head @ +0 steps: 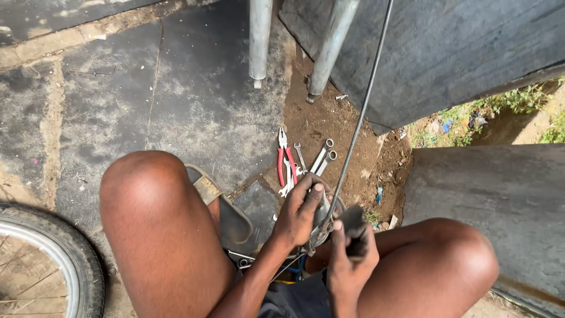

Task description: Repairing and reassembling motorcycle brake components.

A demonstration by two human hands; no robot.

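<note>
Right hand [351, 254], closed on a dark tool [355, 232], works beside the left hand [301, 213] gripping a metal part [322, 227]; the taut cable [360, 115] above could slip free.

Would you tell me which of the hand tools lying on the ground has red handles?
The pliers, at the left end of the row of tools. The spanners beside them are bare grey metal, with no coloured grips.

Outdoor bicycle-repair spot: wrenches [322, 156], wheel [47, 265].
</note>
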